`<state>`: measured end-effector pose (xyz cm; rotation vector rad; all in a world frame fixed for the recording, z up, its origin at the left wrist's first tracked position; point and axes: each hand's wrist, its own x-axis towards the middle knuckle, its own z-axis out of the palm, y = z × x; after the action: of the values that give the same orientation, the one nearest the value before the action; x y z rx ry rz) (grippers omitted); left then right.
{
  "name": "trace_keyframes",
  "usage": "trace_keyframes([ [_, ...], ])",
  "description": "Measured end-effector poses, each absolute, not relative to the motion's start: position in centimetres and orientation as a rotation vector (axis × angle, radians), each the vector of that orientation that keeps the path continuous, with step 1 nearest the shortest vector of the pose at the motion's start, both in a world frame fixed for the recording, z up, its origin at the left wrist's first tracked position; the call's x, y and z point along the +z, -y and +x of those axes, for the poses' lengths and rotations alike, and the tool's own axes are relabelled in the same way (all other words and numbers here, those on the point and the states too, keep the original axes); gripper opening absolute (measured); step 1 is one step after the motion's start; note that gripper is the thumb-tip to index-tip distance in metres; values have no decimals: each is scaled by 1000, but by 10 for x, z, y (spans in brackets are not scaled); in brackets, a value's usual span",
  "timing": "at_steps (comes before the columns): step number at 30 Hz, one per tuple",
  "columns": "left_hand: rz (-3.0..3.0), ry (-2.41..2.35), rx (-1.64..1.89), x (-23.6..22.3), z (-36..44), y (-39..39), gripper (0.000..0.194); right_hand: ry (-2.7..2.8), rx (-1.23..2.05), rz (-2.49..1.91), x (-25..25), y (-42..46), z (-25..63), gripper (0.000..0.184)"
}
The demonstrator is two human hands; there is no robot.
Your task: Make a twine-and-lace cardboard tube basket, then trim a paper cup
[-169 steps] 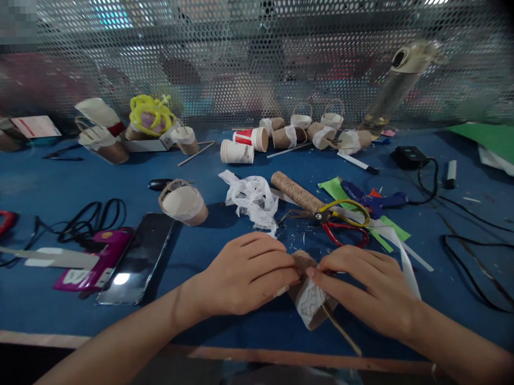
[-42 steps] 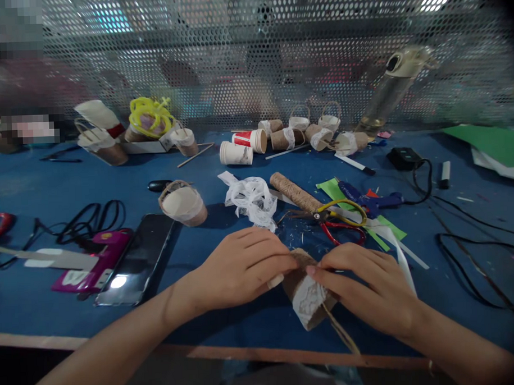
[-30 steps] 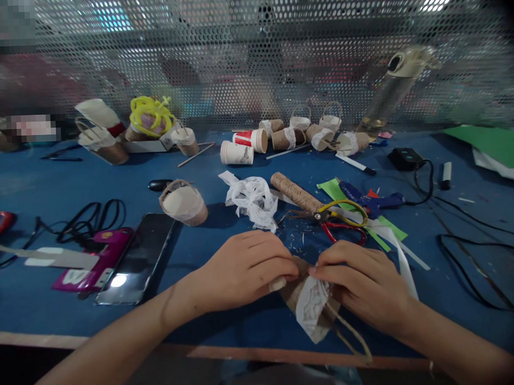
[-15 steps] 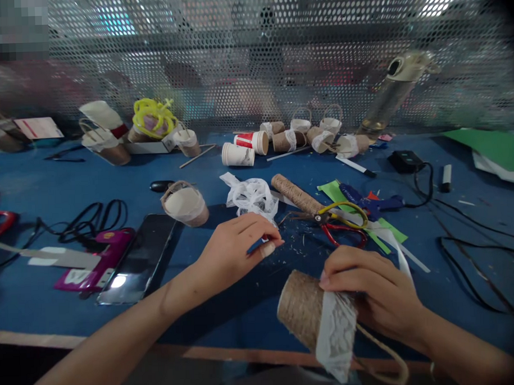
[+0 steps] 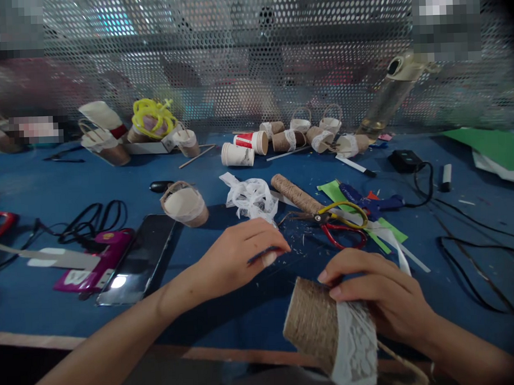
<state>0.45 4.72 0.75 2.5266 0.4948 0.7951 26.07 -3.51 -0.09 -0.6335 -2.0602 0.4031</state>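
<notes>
In my right hand (image 5: pixel 374 295) is a twine-wrapped cup (image 5: pixel 314 319) tilted on its side. A strip of white lace (image 5: pixel 355 340) runs round the cup near its rim, and a twine handle (image 5: pixel 404 361) loops out below my wrist. My right fingers press on the upper side of the cup and lace. Left of the cup, apart from it, my left hand (image 5: pixel 238 252) hovers above the table with fingers loosely curved and a gap to the thumb; nothing shows in it. Bunched white lace (image 5: pixel 251 195) lies just beyond the left fingers.
Scissors (image 5: pixel 325 217), a twine roll (image 5: pixel 297 194) and a blue glue gun (image 5: pixel 371 200) lie beyond my right hand. A phone (image 5: pixel 141 264), a purple glue gun (image 5: pixel 94 260) and a small basket (image 5: pixel 185 205) are at left. Several cups and baskets line the perforated screen (image 5: pixel 235 64).
The cup has shifted down and right, and its lace has turned more toward me. My right fingers have spread slightly on it. My left hand has moved a little right and down.
</notes>
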Motion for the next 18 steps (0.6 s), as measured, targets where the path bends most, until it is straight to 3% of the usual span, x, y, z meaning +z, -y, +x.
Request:
trace_keyframes([
  [5,2390,-287,717,16,7,-40,14,2077,430,-628,-4,33,261,8],
  [18,2417,-295,785,10,10,-37,10,2054,571,-519,-7,31,257,17],
])
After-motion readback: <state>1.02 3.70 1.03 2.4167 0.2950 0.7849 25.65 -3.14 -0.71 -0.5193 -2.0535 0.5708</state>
